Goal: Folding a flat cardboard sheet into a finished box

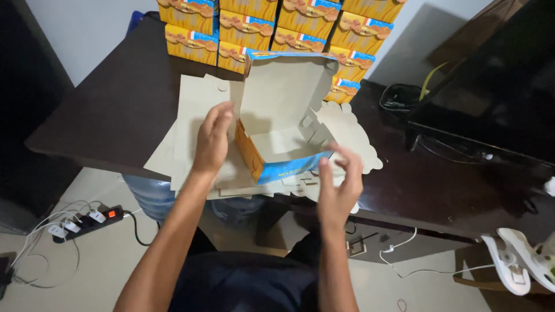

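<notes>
A half-folded carton (277,136) (yellow and blue outside, plain grey inside) sits open near the middle of the dark worktop (110,110), its lid flap standing up toward 12 o'clock. The left hand (213,138) lies flat against the carton's wall at 9 o'clock, fingers straight and together, touching it without gripping. The right hand (340,182) hovers at the carton's 4 o'clock corner, fingers spread and loosely curled, clamped on nothing. Flat unfolded blanks (193,115) lie under and beside the carton. Finished cartons (272,29) are stacked at 12 o'clock. A power strip (87,222) rests on the floor at 8 o'clock.
</notes>
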